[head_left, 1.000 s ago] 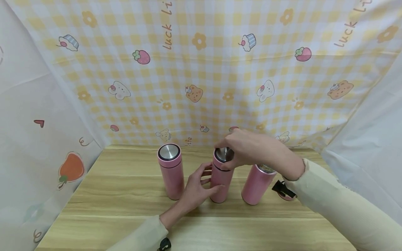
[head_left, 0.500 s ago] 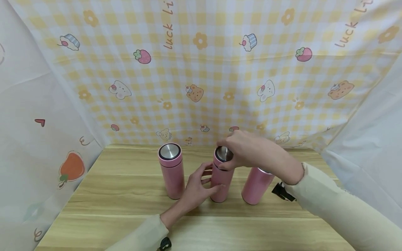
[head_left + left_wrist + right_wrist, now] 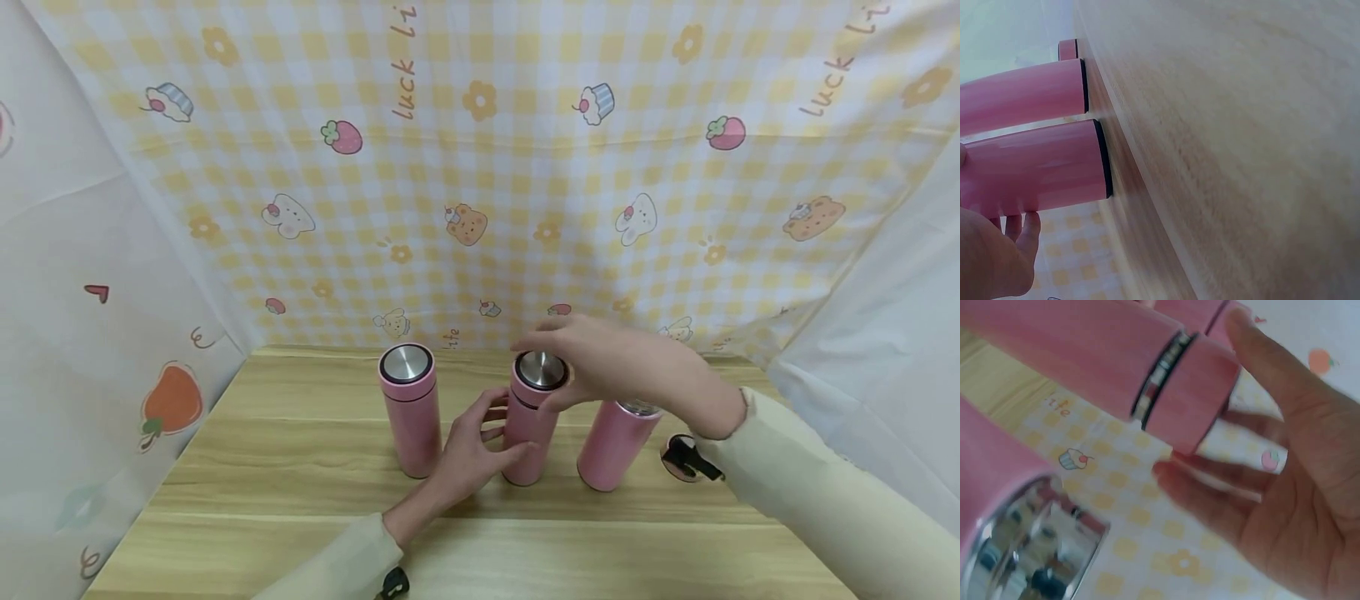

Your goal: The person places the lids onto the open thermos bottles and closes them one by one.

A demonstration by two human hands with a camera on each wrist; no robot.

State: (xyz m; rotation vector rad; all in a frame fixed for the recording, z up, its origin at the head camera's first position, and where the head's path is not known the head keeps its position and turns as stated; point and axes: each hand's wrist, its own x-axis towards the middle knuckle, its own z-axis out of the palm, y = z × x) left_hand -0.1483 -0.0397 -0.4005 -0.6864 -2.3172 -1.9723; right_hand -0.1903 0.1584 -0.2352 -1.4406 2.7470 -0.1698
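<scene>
A pink thermos (image 3: pixel 531 427) stands upright mid-table, and my left hand (image 3: pixel 471 454) grips its body, thumb in front and fingers behind. Over its steel-topped lid (image 3: pixel 542 372) is my right hand (image 3: pixel 603 358), fingers spread loosely around the rim. In the right wrist view a band of metal thread (image 3: pixel 1161 378) shows between lid and body, and most of that hand's fingers are apart from the lid. On the right stands a second pink thermos (image 3: pixel 613 450) without its lid, its metal mouth (image 3: pixel 1029 550) exposed. A third, lidded thermos (image 3: pixel 414 425) stands to the left.
A loose pink lid (image 3: pixel 1067 50) lies on the wooden table (image 3: pixel 300 492) beyond the lidless thermos, partly covered by the right wrist's black strap (image 3: pixel 690 458) in the head view. A yellow checked cloth (image 3: pixel 480 167) hangs behind, with white cloth on both sides.
The right hand's fingers have loosened and spread away from the middle thermos's lid, and the hand has shifted slightly right. The left hand keeps its grip in the same place.
</scene>
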